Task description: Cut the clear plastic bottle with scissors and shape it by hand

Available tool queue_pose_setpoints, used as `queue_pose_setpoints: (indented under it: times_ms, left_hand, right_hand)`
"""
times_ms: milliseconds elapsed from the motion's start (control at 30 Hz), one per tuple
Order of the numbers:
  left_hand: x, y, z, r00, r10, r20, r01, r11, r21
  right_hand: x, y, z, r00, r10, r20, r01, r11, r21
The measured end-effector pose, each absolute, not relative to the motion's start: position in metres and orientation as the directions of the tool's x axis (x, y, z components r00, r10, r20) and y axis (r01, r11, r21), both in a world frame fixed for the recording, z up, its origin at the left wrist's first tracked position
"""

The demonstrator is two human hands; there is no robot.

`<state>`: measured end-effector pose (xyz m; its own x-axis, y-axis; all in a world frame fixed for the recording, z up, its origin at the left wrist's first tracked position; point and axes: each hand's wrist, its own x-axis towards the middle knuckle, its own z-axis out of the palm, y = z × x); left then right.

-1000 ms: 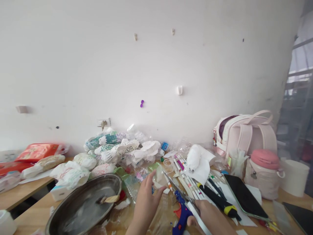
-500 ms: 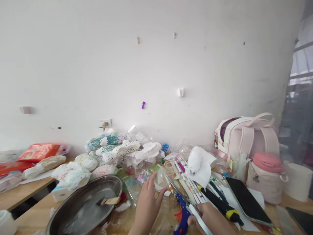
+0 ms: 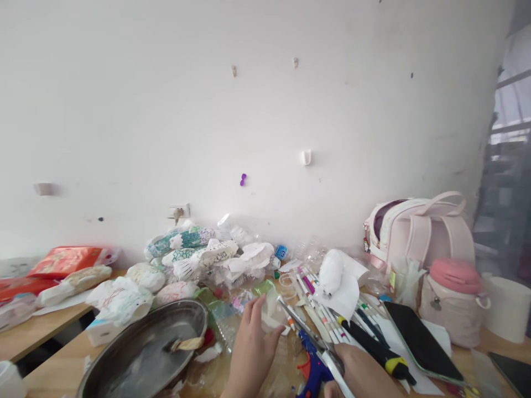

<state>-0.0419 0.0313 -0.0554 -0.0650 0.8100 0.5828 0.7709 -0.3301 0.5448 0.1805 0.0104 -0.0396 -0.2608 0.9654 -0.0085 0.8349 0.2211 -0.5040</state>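
Note:
At the bottom centre my left hand (image 3: pixel 251 348) holds a piece of clear plastic (image 3: pixel 271 309) between thumb and fingers. My right hand (image 3: pixel 359 373) grips scissors (image 3: pixel 309 330) whose blades point up-left toward that plastic. A blue hot glue gun (image 3: pixel 313 369) lies between the two hands. Just right of the scissors lie several white marker pens (image 3: pixel 321 309) and a black cutter with a yellow band (image 3: pixel 375 344).
A metal pan (image 3: pixel 143 348) holding a brush sits at lower left. Painted plastic-bottle shapes (image 3: pixel 199 251) pile against the wall. On the right are a pink backpack (image 3: pixel 418 229), a pink-lidded jar (image 3: pixel 452 301), a dark phone (image 3: pixel 421 331) and a white cup (image 3: pixel 506 304).
The view has shifted slightly. My left hand has lifted the clear plastic a little, and the scissors blades have moved closer to it.

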Motion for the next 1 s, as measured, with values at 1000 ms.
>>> queue_pose_setpoints:
  times_ms: [1000]
  left_hand:
    - [-0.038,0.03,-0.05,-0.094,0.862,0.497,0.682,-0.308,0.663]
  right_hand:
    - [0.176,0.008,-0.027,-0.159,0.982,-0.099,0.829,0.078,-0.554]
